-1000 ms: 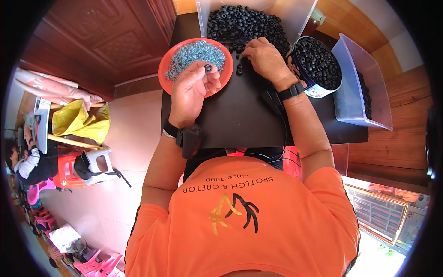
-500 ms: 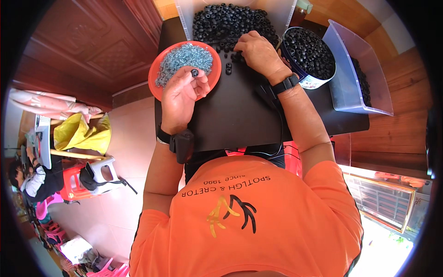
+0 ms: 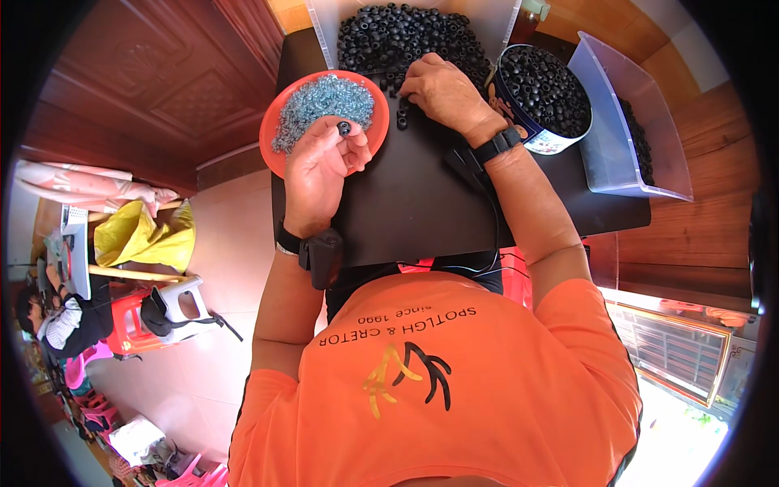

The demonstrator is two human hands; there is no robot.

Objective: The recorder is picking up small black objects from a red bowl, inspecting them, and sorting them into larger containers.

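Note:
My left hand [image 3: 316,174] is raised over the near edge of a red plate [image 3: 269,134], which holds a heap of small clear bluish pieces [image 3: 324,105]. Thumb and index finger pinch a small black round piece [image 3: 344,128] with a hole or recess facing up; the other fingers curl loosely. My right hand [image 3: 446,93] reaches over the dark table, in front of a clear bin of black pieces [image 3: 406,36]. Its fingers are bent together at several loose black pieces, and whatever is between the fingertips is hidden. Beside them lies a loose black piece [image 3: 402,123].
To the right stand a round tin [image 3: 556,144] full of black pieces and a tilted clear bin [image 3: 621,158] with more. A black cable [image 3: 495,211] crosses the dark table [image 3: 406,215]. At far left are a yellow bag [image 3: 146,235], stools and another person [image 3: 65,316].
My right hand has shifted a little left and nearer to me, its fingertips now by the loose black pieces. My left hand holds its piece almost still.

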